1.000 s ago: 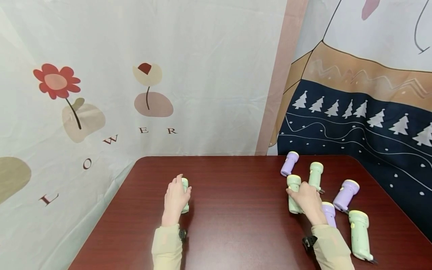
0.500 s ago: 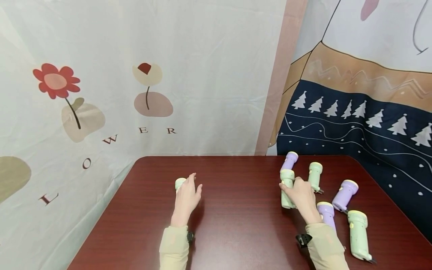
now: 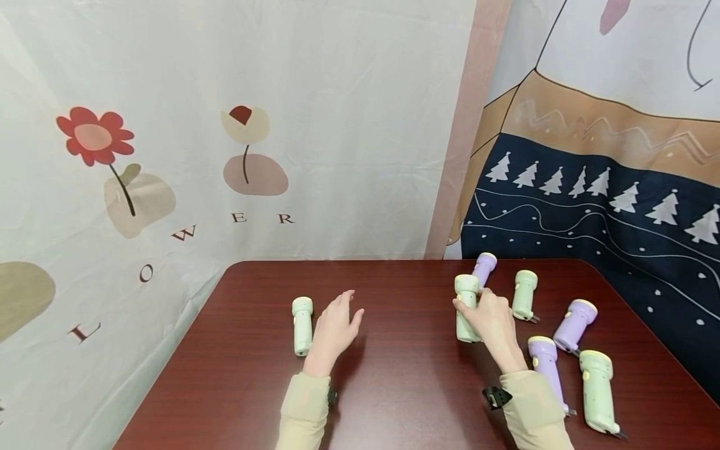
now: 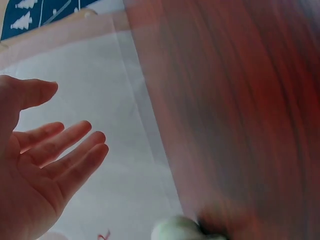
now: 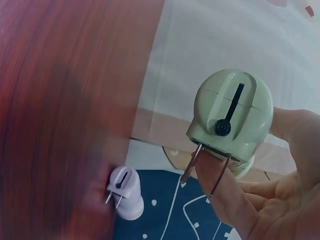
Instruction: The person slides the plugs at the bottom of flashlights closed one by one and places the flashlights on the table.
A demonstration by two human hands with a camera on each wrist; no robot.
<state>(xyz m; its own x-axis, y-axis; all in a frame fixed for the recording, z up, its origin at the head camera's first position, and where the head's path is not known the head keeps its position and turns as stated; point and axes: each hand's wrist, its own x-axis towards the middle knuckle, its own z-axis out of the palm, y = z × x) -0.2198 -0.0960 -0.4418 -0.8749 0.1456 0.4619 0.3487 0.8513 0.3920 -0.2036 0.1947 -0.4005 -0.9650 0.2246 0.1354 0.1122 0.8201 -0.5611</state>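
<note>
In the head view my right hand (image 3: 488, 322) grips a pale green flashlight (image 3: 466, 306) over the right half of the table. The right wrist view shows this flashlight (image 5: 232, 110) from its tail end, where two metal plug prongs stick out, with thumb and fingers around the body. My left hand (image 3: 335, 328) is over the table just right of another green flashlight (image 3: 302, 325), apart from it. In the left wrist view the left hand (image 4: 55, 165) holds nothing, its fingers spread and slightly bent. A blurred pale green rounded end (image 4: 175, 229) shows at that view's bottom edge.
Behind the gripped flashlight lies a purple one (image 3: 485, 267). Farther right are a green flashlight (image 3: 525, 294), two purple ones (image 3: 575, 325) (image 3: 545, 362) and a green one (image 3: 598, 390). The dark red table (image 3: 388, 375) ends at printed curtains (image 3: 360, 156).
My left hand has let go of the left green flashlight and moved right, leaving it on the table. My right hand has carried its green flashlight left and slightly away from me.
</note>
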